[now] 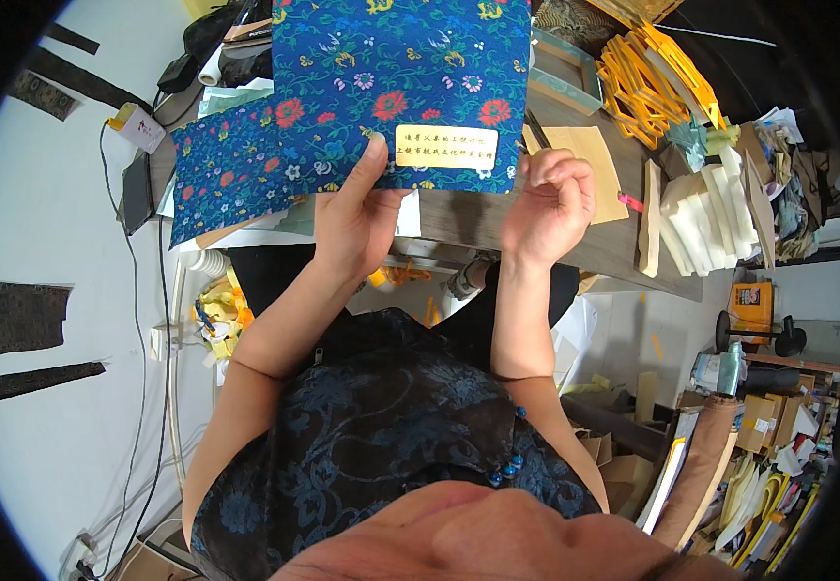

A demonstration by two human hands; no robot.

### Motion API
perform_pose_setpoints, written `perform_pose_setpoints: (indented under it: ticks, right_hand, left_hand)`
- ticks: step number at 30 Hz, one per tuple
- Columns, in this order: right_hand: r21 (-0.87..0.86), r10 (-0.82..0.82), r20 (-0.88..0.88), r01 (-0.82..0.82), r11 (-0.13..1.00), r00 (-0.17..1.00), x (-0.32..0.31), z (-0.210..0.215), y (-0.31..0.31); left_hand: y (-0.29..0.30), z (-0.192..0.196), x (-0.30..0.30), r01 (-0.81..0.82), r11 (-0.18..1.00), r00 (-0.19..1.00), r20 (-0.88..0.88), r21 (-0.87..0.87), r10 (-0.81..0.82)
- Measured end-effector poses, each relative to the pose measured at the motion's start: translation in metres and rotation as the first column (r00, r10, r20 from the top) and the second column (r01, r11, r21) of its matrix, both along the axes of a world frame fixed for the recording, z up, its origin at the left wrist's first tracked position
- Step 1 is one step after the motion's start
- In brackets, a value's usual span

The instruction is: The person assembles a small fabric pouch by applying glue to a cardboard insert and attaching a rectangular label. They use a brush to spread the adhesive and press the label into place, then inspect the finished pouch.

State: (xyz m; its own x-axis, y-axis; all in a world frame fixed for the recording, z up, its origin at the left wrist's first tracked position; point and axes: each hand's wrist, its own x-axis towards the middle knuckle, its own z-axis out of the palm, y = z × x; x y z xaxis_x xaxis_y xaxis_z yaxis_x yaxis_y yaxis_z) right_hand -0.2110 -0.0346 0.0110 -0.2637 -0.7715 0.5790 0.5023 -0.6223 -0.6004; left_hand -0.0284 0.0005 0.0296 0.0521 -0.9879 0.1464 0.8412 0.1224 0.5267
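My left hand (pixel 360 218) grips the near edge of a blue cover with a flower pattern (pixel 391 73), thumb on top and fingers underneath. The cover is raised and tilted above the table, and a pale yellow label (pixel 446 146) with dark writing sits near its front edge. My right hand (pixel 549 203) is beside the cover's right corner, its fingers curled in a closed pose. A thin dark stick-like thing (pixel 536 130) shows just beyond those fingers; whether they hold it is unclear. To the left lies another blue flower-patterned piece (pixel 226 169), partly behind the cover.
A tan sheet (pixel 589 165) lies on the grey wooden table (pixel 468 232) behind my right hand. Further right stand a stack of cream blocks (pixel 705 218) and a pile of yellow frames (pixel 647 87). A greenish open box (pixel 567 73) is behind. Cables (pixel 163 320) hang at left.
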Motion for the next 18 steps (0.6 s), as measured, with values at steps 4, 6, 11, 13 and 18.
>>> perform_pose_setpoints:
  ticks: [4,6,11,13,18]
  right_hand:
    - [0.252,0.082,-0.069,-0.062,0.966,0.994,0.025,0.022,0.016]
    - [0.276,0.262,-0.092,-0.229,0.933,0.961,0.026,0.023,0.026]
    - [0.3,0.287,-0.166,-0.228,0.926,0.944,0.024,0.015,0.029]
    - [0.307,0.25,-0.177,-0.188,0.933,0.952,0.024,0.014,0.029]
    - [0.284,0.212,-0.116,-0.172,0.943,0.97,0.024,0.012,0.025]
  left_hand:
    - [0.0,-0.001,0.002,0.0,1.0,1.0,-0.006,0.01,0.0]
    - [-0.001,-0.001,0.002,-0.011,1.0,1.0,-0.003,0.002,0.011]
    - [-0.003,-0.001,0.003,-0.017,1.0,1.0,0.017,-0.013,0.017]
    - [-0.004,-0.007,0.006,-0.004,1.0,0.999,0.047,-0.003,0.004]
    - [-0.004,-0.012,0.011,0.037,0.999,0.991,0.131,-0.023,-0.033]
